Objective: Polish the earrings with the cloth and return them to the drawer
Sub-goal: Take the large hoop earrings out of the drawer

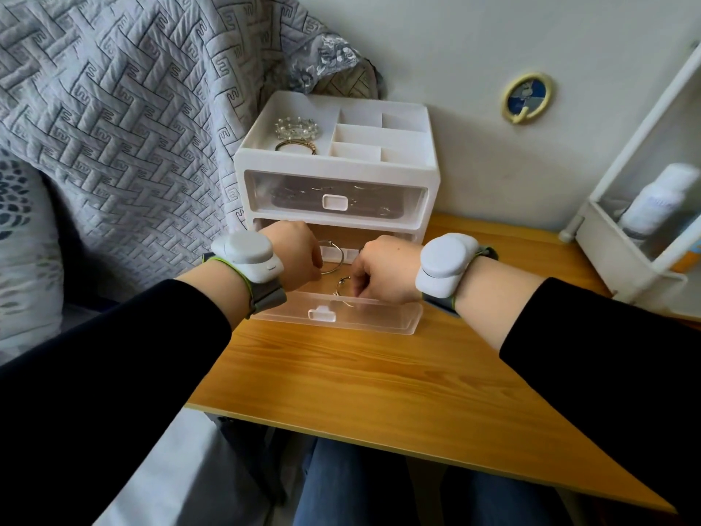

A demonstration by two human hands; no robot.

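Drawer (379,317) of a white jewellery organiser (341,167) stands pulled out toward the near side of a wooden table (379,373), the organiser set far back against the wall. The left hand (296,252), fingers curled, grips a silver hoop earring (335,256) above the drawer's far part. The right hand (383,267) pinches a gold hoop earring (341,286) just above the clear front wall, and the two hoops are near each other but apart. The left hand's fingertips are hidden behind its knuckles. Bare tabletop runs from the drawer front to the near edge. A quilt (113,127) crowds the left side. A white rack (626,241) on the right holds a bottle (656,199), its label too blurred to read. The closed upper drawer (333,199) shows only vague shapes through its clear front. Bracelets (296,134) lie in the top tray's left compartment. Grey devices (248,256) are strapped to both wrists
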